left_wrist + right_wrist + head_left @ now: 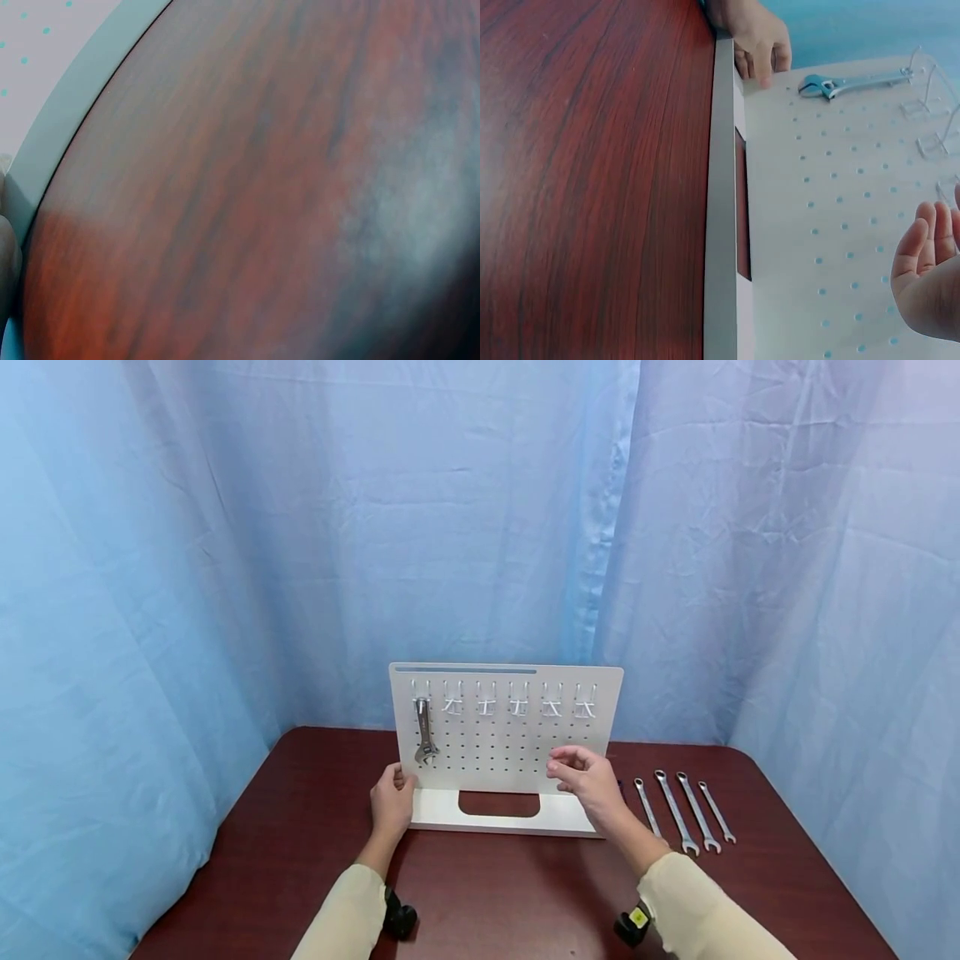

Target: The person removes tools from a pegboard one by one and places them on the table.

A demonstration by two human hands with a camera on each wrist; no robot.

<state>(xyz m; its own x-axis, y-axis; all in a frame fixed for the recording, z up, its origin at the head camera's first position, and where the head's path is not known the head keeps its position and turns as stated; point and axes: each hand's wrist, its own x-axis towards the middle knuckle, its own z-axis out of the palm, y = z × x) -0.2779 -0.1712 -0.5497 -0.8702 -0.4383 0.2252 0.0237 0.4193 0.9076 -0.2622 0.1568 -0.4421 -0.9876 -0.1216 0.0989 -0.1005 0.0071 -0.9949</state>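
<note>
A white pegboard stand (506,756) is upright on the table, with several wire hooks (519,700) in a row near its top. From the leftmost hook hangs an adjustable wrench (424,735), jaw end down. My left hand (392,797) grips the board's lower left edge, thumb on the front face; in the right wrist view that hand (761,45) shows at the same edge. My right hand (588,781) hovers before the board's lower right part, fingers loosely bent, with nothing visible in them. In the right wrist view, its fingers (934,232) are partly cut off.
Several combination wrenches (677,810) lie side by side on the dark red wooden table (480,885), right of the board. My right forearm partly covers the nearest ones. Blue curtains (450,527) hang behind and along both sides.
</note>
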